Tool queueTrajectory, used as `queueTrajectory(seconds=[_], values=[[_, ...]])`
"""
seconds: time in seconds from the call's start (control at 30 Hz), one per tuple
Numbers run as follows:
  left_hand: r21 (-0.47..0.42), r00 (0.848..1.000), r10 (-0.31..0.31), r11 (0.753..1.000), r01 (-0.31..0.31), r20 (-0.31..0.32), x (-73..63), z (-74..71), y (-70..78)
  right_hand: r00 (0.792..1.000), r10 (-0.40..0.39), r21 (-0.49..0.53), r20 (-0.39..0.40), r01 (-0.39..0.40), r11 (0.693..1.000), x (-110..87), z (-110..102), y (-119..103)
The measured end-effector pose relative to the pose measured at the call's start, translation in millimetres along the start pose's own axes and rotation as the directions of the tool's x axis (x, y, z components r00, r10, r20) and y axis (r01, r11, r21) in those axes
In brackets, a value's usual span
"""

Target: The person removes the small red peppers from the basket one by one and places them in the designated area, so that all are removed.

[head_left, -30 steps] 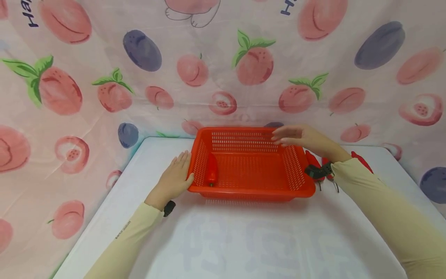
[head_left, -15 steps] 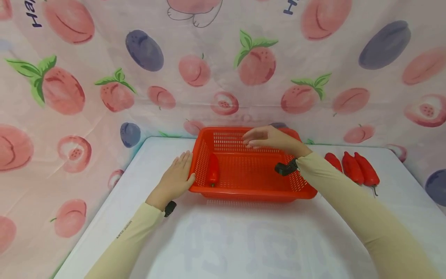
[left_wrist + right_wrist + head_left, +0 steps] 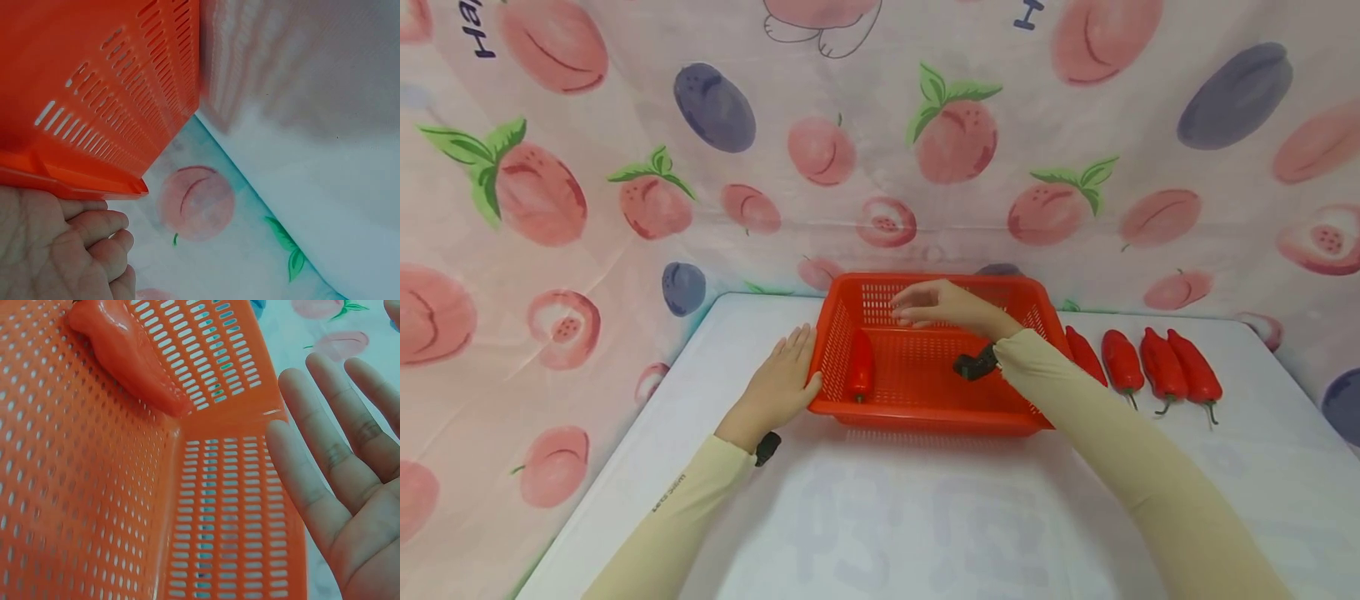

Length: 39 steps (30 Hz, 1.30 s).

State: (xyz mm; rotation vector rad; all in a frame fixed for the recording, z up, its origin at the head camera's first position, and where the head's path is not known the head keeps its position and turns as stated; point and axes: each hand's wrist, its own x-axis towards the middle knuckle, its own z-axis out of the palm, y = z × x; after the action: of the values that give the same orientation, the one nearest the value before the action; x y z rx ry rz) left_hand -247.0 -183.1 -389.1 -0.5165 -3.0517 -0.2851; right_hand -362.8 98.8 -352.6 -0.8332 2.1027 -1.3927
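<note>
A red plastic basket point(image 3: 940, 412) with slotted walls stands on the white table. Lengthwise along its left wall, inside, lies one red pepper point(image 3: 861, 365), its stem toward the near side. My left hand point(image 3: 775, 383) rests flat against the basket's left rim; in the left wrist view its fingers point(image 3: 103, 225) are just under that rim. Over the middle of the basket hovers my right hand point(image 3: 951, 306), holding nothing. Its fingers are loosely extended and spread in the right wrist view, with the pepper point(image 3: 125, 356) beyond them in the basket.
Several red peppers point(image 3: 1163, 367) lie side by side on the table right of the basket, stems toward the near side. My right sleeve point(image 3: 1067, 396) crosses the basket's right end. A fruit-patterned cloth point(image 3: 850, 92) hangs behind and to the left of the table point(image 3: 880, 517).
My right hand has moved left from the basket's right end to over its middle, uncovering more of the peppers at right. My left hand stays at the rim.
</note>
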Motion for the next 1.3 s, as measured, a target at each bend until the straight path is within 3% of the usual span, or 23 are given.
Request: queueTrajectory(seconds=[0.7, 1.0, 1.3], values=[[-0.009, 1.000, 0.001, 1.000, -0.001, 0.009, 0.6, -0.7, 1.8, 1.000, 0.019, 0.057, 0.005, -0.019, 0.998, 36.9, 26.1, 16.7], [-0.011, 1.000, 0.004, 1.000, -0.004, 0.021, -0.9, -2.5, 2.3, 0.998, 0.042, 0.023, 0.043, -0.043, 0.999, 42.5, 33.5, 28.5], [0.002, 1.000, 0.010, 1.000, -0.010, 0.010, -1.2, -3.4, 0.6, 0.992, 0.113, -0.031, 0.048, -0.112, 0.993, 43.5, 35.6, 36.4]])
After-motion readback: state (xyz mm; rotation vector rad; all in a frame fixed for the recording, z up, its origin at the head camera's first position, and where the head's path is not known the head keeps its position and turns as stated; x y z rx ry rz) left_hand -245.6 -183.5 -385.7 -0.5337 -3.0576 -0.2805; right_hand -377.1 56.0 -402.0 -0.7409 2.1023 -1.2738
